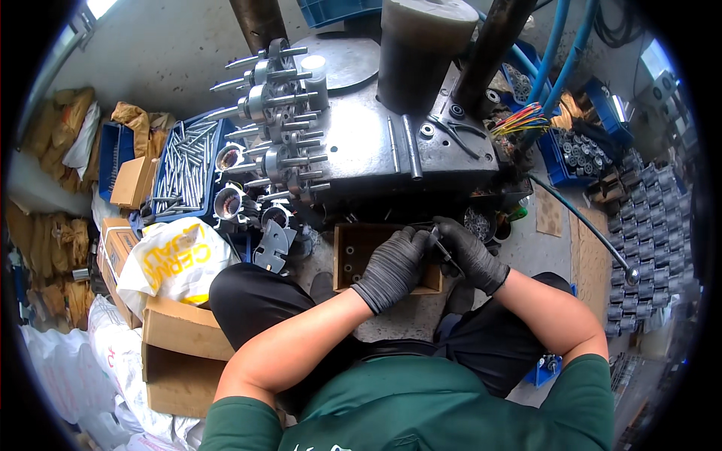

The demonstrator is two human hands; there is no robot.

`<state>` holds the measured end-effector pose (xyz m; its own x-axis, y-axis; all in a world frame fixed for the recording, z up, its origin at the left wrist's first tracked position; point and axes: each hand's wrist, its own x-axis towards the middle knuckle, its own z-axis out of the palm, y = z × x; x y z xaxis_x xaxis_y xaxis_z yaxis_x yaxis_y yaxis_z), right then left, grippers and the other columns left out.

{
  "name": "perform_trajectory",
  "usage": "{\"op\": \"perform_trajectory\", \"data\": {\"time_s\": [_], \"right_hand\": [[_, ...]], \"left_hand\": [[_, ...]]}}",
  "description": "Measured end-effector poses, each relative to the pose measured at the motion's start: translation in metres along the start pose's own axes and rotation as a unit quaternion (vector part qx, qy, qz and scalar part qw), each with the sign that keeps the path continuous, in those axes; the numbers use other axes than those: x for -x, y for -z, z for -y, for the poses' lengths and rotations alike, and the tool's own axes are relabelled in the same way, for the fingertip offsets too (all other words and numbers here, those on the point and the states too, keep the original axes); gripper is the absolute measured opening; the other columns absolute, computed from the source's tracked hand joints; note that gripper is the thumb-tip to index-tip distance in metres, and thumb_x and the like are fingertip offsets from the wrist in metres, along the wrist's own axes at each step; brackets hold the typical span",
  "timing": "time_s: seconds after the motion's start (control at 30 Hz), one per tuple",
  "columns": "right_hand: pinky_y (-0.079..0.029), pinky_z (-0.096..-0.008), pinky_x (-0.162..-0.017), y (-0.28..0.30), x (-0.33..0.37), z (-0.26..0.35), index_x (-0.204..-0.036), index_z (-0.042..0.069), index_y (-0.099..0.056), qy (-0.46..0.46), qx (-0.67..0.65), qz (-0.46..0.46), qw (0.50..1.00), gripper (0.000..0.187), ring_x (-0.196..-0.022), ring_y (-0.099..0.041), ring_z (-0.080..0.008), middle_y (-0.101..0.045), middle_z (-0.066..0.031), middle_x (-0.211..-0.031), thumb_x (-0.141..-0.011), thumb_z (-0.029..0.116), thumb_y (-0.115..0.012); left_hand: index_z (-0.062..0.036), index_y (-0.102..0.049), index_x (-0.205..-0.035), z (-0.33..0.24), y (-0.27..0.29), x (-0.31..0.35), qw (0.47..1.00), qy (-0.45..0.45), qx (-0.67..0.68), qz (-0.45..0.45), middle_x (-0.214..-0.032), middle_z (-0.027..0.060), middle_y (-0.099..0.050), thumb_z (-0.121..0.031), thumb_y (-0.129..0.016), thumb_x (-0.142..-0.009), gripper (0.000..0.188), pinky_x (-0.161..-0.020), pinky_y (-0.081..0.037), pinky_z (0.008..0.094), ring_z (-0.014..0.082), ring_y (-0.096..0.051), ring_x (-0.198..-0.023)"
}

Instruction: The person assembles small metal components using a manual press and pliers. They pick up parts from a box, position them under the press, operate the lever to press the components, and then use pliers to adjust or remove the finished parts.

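Both my hands wear dark grey knitted gloves and meet over a wooden box (338,259) between my knees. A narrow dark metal piece with a shiny edge (445,252) is gripped in my right hand (474,255), its lower end pointing down over the box. Its kind is hard to tell. My left hand (395,269) is closed beside it, with the fingertips at the piece's upper end; what they pinch is mostly hidden. A few small metal rings (348,267) lie on the left of the box floor.
Ahead stands a metal press table (353,154) with pliers (460,135), two rods (411,146) and a bearing (427,130). Shafts with round metal parts (274,98) line its left edge. A blue bin of shafts (184,165) stands left; a ball-ended lever (632,276) projects right.
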<state>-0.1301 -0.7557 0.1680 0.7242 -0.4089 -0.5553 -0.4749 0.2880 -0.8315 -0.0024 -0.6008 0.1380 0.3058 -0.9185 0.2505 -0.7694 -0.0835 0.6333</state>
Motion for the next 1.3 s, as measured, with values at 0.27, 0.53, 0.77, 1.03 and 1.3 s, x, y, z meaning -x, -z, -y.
{"op": "perform_trajectory", "data": {"time_s": [0.27,0.53,0.77,1.03,1.3], "right_hand": [[-0.056,-0.028,-0.064,0.037,0.005,0.008,-0.111,0.007,-0.064,0.063,0.265,0.146,0.951,0.018,-0.08,-0.065,-0.0156,-0.062,-0.0074,-0.098,-0.103,0.016,-0.052],[-0.058,-0.0464,-0.08,0.04,0.028,0.037,-0.11,0.003,-0.065,0.304,0.554,0.088,0.77,0.023,-0.092,-0.07,-0.0376,-0.067,-0.0213,-0.107,-0.101,0.022,-0.055],[-0.056,-0.0447,-0.08,0.092,0.027,0.054,-0.115,0.004,-0.065,0.106,0.5,-0.112,0.852,0.041,-0.091,-0.072,-0.0326,-0.072,-0.0181,-0.091,-0.098,0.04,-0.061],[-0.052,-0.0309,-0.092,0.07,0.036,0.063,-0.132,0.004,-0.058,0.164,-0.036,0.002,0.986,0.049,-0.102,-0.066,-0.0175,-0.069,-0.0084,-0.109,-0.095,0.034,-0.066],[-0.057,-0.0312,-0.076,0.049,0.025,0.053,-0.143,0.003,-0.048,0.156,-0.119,0.067,0.978,0.061,-0.09,-0.07,-0.0203,-0.071,-0.0172,-0.122,-0.09,0.021,-0.073]], "left_hand": [[-0.0073,-0.062,-0.121,0.002,0.017,-0.018,0.975,-0.198,-0.038,0.097,-0.103,0.0133,-0.065,-0.009,-0.068,-0.081,0.041,-0.087,-0.054,0.0446,0.033,-0.066,-0.101],[-0.0079,-0.059,-0.126,-0.018,0.034,-0.033,0.968,-0.206,-0.004,0.141,-0.106,0.014,-0.066,-0.007,-0.071,-0.077,0.05,-0.091,-0.055,0.045,0.0343,-0.068,-0.102],[-0.0076,-0.058,-0.137,0.038,0.018,-0.029,0.991,0.048,0.05,0.113,-0.114,0.0164,-0.07,-0.003,-0.074,-0.084,0.055,-0.095,-0.057,0.0433,0.0327,-0.07,-0.106],[0.0009,-0.051,-0.131,0.065,0.002,-0.046,0.657,0.425,0.583,-0.218,-0.116,0.0181,-0.065,0.006,-0.064,-0.089,0.044,-0.089,-0.063,0.0405,0.0282,-0.068,-0.103],[-0.0002,-0.046,-0.125,0.051,-0.005,-0.053,0.523,0.434,0.685,-0.264,-0.12,0.0221,-0.058,0.002,-0.063,-0.088,0.041,-0.087,-0.063,0.0447,0.0362,-0.066,-0.106]]}}
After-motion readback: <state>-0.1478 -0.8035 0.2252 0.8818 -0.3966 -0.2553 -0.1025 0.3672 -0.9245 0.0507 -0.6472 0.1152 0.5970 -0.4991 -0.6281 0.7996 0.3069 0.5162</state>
